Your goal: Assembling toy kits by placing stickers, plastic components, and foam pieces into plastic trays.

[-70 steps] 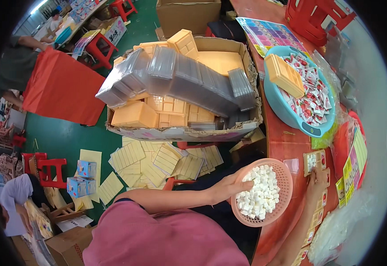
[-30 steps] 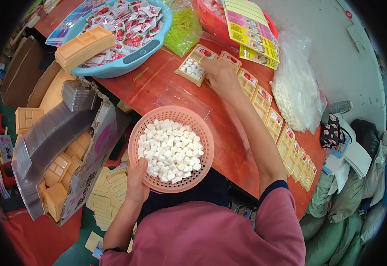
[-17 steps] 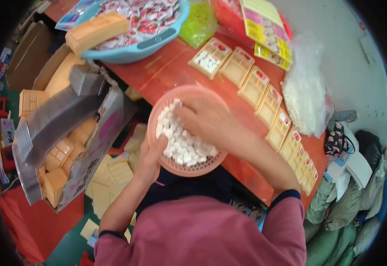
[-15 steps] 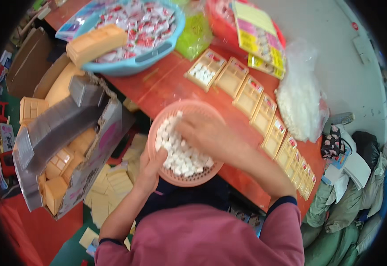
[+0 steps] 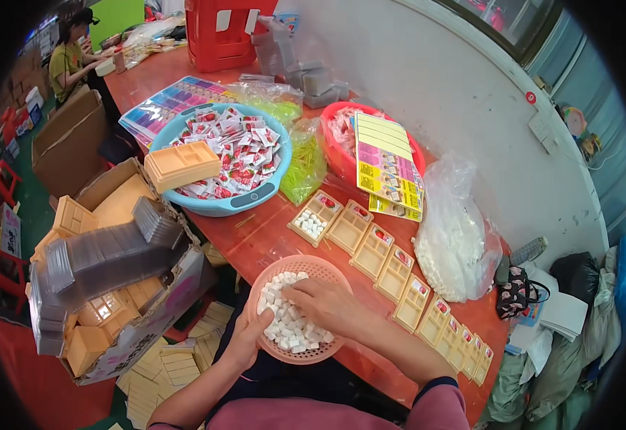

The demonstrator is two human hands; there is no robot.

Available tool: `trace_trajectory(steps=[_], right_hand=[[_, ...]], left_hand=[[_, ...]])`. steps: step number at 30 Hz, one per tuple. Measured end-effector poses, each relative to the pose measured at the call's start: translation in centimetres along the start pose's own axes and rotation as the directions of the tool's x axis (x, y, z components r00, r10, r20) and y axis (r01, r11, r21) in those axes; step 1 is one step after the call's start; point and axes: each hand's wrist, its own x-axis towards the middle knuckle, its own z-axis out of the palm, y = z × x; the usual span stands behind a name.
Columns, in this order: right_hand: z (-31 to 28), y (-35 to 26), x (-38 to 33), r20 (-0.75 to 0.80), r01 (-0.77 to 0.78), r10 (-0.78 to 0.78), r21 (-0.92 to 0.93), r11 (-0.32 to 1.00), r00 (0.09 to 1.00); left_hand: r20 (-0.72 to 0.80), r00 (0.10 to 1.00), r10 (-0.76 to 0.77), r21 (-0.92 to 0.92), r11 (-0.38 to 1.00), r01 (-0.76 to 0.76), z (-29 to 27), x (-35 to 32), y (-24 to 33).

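Note:
My left hand [image 5: 245, 337] grips the left rim of a round pink plastic basket [image 5: 336, 276] over my lap at the table's edge. Small white cubes [image 5: 288, 328] fill much of it. Inside the basket, my right hand [image 5: 318, 302] is closed, its curled fingers down among the cubes and its fingertips partly hidden. Beyond it, a row of tan compartment trays [image 5: 397, 272] runs along the red table [image 5: 256, 240], each with a small red-and-white packet. White cubes also lie in the tray [image 5: 315, 218] at the row's far left end.
A blue basin [image 5: 228, 206] of packets carries stacked tan trays [image 5: 182, 166]. Behind the row stand a red basin [image 5: 415, 152] with printed sheets and a clear bag of white pieces [image 5: 450, 244]. A carton [image 5: 177, 283] of trays and clear lids is on my left; a person [image 5: 69, 61] sits far left.
My view has tilted up, so the basket and table appear lower and more of the far side shows. My left hand still holds the basket; my right hand stays among the cubes.

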Motion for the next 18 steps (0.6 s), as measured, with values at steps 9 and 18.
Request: trace_trajectory(steps=[9, 18], right_hand=[[0.5, 0.3, -0.9, -0.022, 0.098, -0.101, -0.111, 0.989, 0.995], [0.7, -0.1, -1.2, -0.054, 0.143, -0.152, -0.135, 0.98, 0.987]], left_hand=[[-0.004, 1.0, -0.01, 0.003, 1.0, 0.01, 0.6, 0.1, -0.6], [0.012, 1.0, -0.025, 0.005, 1.0, 0.025, 0.8, -0.2, 0.1]])
